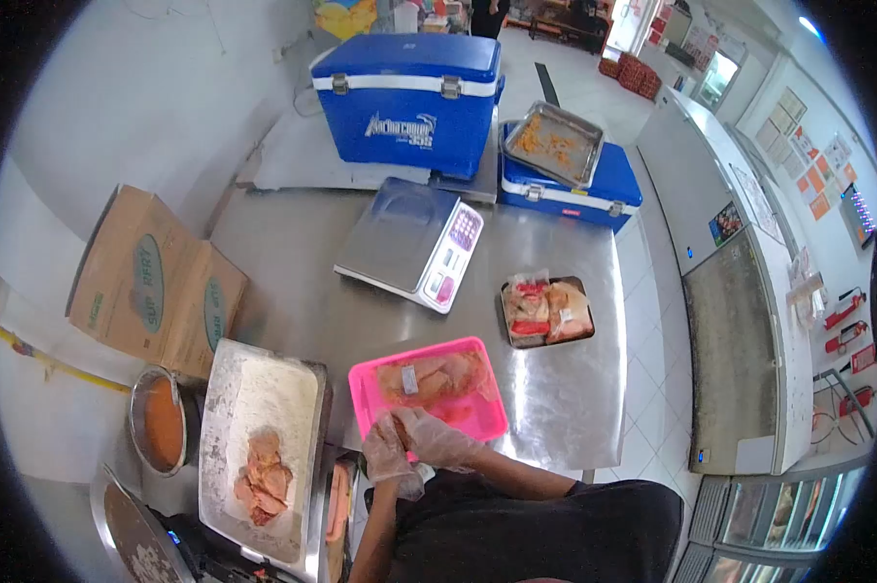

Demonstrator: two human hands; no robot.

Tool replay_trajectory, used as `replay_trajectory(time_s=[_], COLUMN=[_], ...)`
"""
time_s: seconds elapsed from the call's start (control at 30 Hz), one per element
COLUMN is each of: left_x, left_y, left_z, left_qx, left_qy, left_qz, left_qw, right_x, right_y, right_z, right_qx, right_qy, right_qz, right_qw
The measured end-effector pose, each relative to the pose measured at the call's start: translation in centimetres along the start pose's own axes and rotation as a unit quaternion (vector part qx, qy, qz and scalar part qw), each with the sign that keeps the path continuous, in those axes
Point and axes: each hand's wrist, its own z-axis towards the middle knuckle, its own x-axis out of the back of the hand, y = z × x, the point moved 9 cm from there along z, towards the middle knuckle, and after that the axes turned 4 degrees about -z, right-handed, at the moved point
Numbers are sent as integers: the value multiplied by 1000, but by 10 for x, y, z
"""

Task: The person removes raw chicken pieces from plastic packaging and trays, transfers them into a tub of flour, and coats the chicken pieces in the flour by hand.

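Both of my hands wear clear plastic gloves and meet at the near left corner of a pink tray [484, 420]. My left hand [385, 455] and my right hand [434, 437] have their fingers bent around something small and brownish between them, too small to make out. In the pink tray lies a clear bag of raw meat [443, 377] with a white label. Left of my hands, a metal tray of white flour [278, 389] holds several raw meat pieces [264, 478].
A bowl of orange-brown liquid [162, 424] stands by an open cardboard box [133, 282]. Farther off are a scale [400, 238], a dark tray of packed meat [547, 311], a large blue cooler [409, 107] and a smaller one [565, 202] bearing a metal tray [555, 144].
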Motion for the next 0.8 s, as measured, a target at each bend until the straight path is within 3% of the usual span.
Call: replay_trajectory(time_s=[0.03,0.07,0.13,0.23,0.27,0.37,0.43,0.53,0.6,0.7,0.73,0.8], left_x=[0,6,14,7,5,10,18,13,9,3,6,13], left_y=[9,24,47,33,23,7,13,-9,-18,-66,-66,-85], left_z=[1,0,-1,3,6,7,-1,-3,-9,-4,-6,-15], left_qx=[63,47,15,-3,2,-6,-42,-13,-112,-12,-29,-53], left_qy=[-27,-7,33,13,4,0,26,-23,-21,-79,-74,34], left_qz=[-53,-27,26,-69,-39,36,66,84,247,174,220,99], left_qw=[996,998,999,998,999,999,997,996,962,981,972,993], right_x=[-6,-12,5,1,-3,0,2,4,-9,-21,-34,-66], right_y=[7,3,-24,-28,-27,-45,-42,-39,-35,-36,-19,20], right_z=[0,-4,-4,-4,-3,-6,-1,4,3,4,5,13], right_qx=[85,167,178,204,215,183,132,91,79,60,16,-79], right_qy=[37,73,68,34,18,-32,-41,-19,-20,-21,-34,-50], right_qz=[-120,-234,-251,-254,-251,-275,-171,-79,-95,-108,-37,97], right_qw=[988,955,949,945,944,943,976,992,992,992,999,991])
